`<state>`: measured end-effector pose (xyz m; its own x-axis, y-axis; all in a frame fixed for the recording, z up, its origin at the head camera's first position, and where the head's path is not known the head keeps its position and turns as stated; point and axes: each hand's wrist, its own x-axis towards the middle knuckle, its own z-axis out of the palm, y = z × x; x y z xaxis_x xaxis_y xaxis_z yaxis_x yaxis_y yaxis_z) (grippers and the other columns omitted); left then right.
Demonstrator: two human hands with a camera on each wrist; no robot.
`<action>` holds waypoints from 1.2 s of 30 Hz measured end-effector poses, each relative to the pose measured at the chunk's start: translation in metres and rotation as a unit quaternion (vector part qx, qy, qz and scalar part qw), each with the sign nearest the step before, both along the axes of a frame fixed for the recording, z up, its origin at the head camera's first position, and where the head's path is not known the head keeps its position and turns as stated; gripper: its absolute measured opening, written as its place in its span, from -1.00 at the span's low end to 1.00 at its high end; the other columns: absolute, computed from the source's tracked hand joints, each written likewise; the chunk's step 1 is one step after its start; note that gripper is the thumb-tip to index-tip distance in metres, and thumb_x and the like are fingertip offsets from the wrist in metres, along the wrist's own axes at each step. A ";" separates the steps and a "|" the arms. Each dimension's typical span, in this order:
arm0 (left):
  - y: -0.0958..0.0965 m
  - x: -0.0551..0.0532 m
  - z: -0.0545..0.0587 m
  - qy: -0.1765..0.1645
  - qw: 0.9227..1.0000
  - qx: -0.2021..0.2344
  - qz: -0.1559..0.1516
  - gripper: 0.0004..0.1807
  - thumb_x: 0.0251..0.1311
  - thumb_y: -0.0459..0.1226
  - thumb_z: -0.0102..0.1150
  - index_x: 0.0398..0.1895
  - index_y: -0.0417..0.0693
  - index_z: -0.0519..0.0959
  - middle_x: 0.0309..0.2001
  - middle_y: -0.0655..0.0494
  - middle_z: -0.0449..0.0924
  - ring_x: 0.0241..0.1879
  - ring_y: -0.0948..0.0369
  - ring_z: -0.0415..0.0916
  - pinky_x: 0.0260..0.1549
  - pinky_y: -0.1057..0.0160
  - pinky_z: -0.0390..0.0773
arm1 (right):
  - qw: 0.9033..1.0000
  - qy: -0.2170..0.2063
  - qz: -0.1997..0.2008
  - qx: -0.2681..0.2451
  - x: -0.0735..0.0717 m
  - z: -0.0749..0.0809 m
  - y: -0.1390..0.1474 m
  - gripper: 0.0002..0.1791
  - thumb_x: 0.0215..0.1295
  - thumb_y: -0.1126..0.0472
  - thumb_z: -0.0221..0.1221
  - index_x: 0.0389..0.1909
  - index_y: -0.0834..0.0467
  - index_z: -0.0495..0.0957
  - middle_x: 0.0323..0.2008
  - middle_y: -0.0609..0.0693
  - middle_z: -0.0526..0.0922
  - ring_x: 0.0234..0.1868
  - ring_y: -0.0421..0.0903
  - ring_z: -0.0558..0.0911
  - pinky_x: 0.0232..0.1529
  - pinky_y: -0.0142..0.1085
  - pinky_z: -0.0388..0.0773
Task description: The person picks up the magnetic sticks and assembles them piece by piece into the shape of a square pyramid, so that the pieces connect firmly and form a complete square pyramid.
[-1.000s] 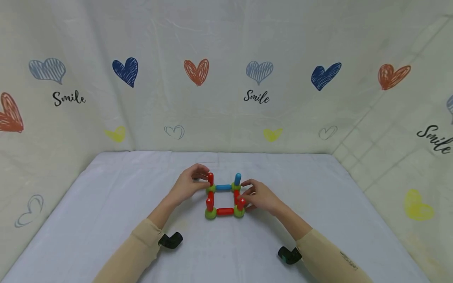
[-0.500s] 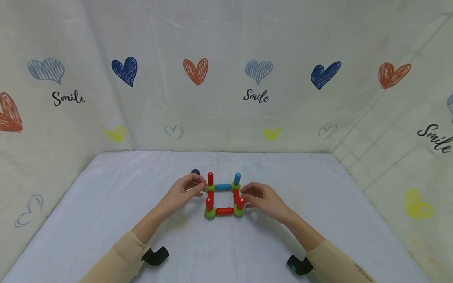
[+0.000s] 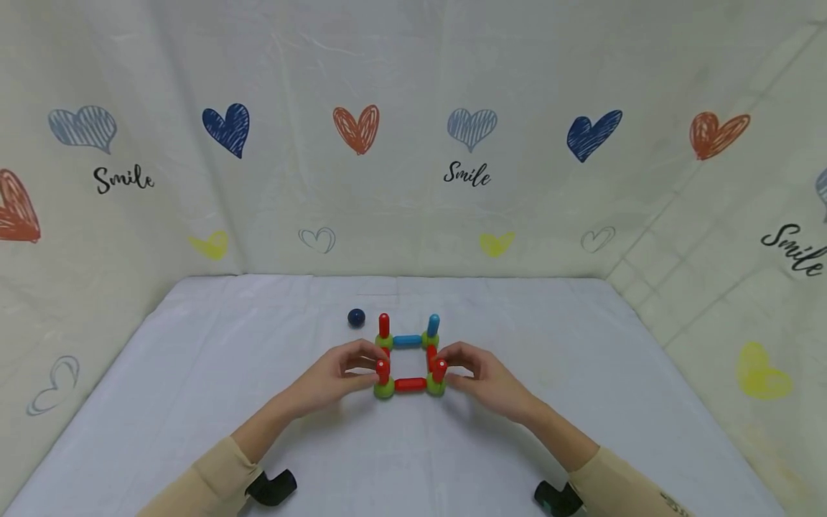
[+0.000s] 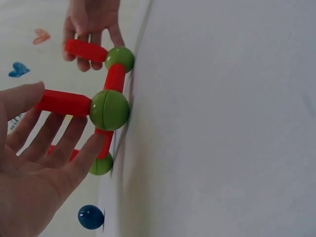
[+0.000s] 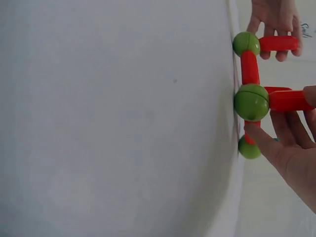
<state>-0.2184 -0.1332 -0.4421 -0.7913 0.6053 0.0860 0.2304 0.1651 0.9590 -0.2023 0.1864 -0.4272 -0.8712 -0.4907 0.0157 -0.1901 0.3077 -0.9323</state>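
A square frame of green balls joined by red and blue rods lies on the table, with an upright rod on each corner. My left hand (image 3: 338, 375) is at the near left corner, thumb and fingers about the upright red rod (image 4: 64, 102) above its green ball (image 4: 109, 109). At the near right corner my right hand (image 3: 487, 378) holds the other upright red rod (image 5: 289, 100) between thumb and fingers, above a green ball (image 5: 252, 102). A red rod (image 3: 410, 385) joins these two near balls. On the far side lies a blue rod (image 3: 408, 340), with an upright blue rod (image 3: 433, 325) at its right.
A dark blue ball (image 3: 356, 317) sits alone behind the frame's left side. White cloth covers the table (image 3: 413, 459). A cloth backdrop (image 3: 413, 208) printed with hearts stands behind it. Black curved pieces (image 3: 274, 488) show at both sleeves.
My left hand has come from the far left upright rod to the near left one, uncovering the dark blue ball. The right hand has shifted slightly nearer. The frame stays in place.
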 end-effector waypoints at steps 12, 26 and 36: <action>0.002 0.000 -0.002 0.009 1.000 -0.008 0.006 -0.64 0.41 -0.26 0.27 0.22 -0.09 0.54 0.09 0.10 0.59 0.15 0.09 0.57 0.09 0.21 0.60 | 1.000 -0.008 -0.002 0.007 -0.002 0.001 -0.004 -0.69 0.48 0.28 0.21 0.19 0.20 0.53 0.12 0.07 0.61 0.25 0.11 0.54 0.14 -0.28 0.58; 0.010 -0.007 0.002 0.027 0.999 -0.034 0.013 -0.61 0.43 -0.24 0.25 0.23 -0.18 0.52 0.09 0.12 0.60 0.09 0.10 0.61 0.03 0.22 0.63 | 0.999 -0.005 -0.007 0.033 -0.010 0.003 -0.009 -0.72 0.49 0.23 0.22 0.15 0.17 0.55 0.07 0.02 0.63 0.18 0.06 0.58 0.12 -0.21 0.60; 0.017 -0.014 0.001 0.047 0.997 -0.060 0.027 -0.65 0.43 -0.25 0.25 0.21 -0.12 0.54 0.07 0.13 0.61 0.03 0.12 0.62 -0.03 0.23 0.65 | 0.998 0.008 -0.021 0.058 -0.012 0.009 -0.016 -0.72 0.45 0.20 0.25 0.12 0.12 0.57 -0.01 -0.02 0.65 0.13 0.05 0.60 0.07 -0.16 0.63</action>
